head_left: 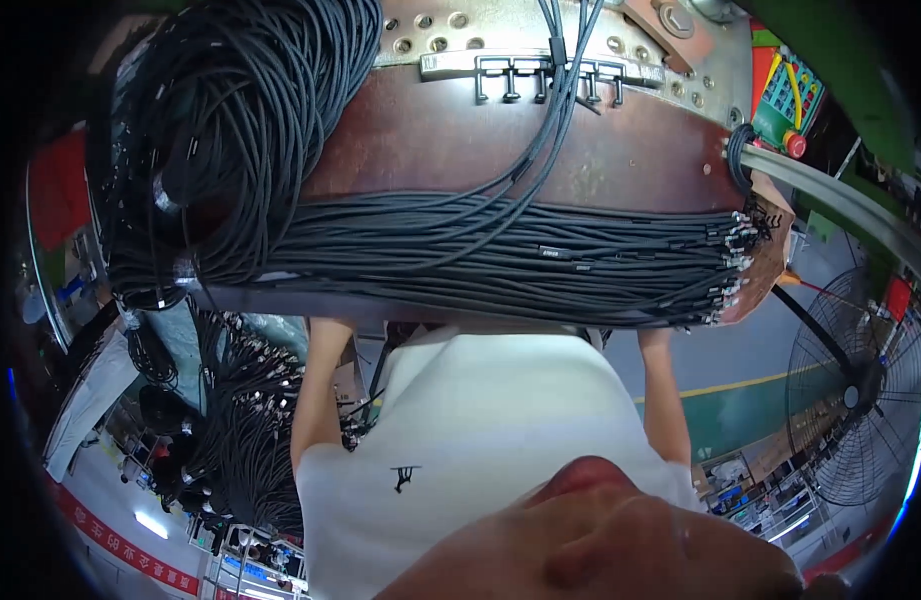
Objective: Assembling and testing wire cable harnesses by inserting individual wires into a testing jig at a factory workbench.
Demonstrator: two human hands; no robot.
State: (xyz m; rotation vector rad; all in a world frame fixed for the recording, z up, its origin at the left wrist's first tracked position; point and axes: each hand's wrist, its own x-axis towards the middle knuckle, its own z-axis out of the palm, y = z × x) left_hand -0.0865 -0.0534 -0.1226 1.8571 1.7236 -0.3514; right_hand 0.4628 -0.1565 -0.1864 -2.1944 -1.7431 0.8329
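Both my forearms reach the near edge of the brown work table (421,130), and my hands are hidden below that edge. My left forearm (323,390) ends left of centre and my right forearm (663,390) toward the right; what they touch cannot be seen. Nearest to them lies a wide bundle of black cables (461,245), stretched along the table's front. Its metal-tipped ends (739,255) fan out at the right corner. A large coil of black cables (271,120) is heaped at the left. A few strands rise from the bundle to a black pronged holder (551,80).
A perforated metal plate (511,22) lies at the table's back. At the right are a metal rail (831,185), a red button (795,146) and a caged floor fan (851,395). More black cables with silvery connectors (256,400) hang below left.
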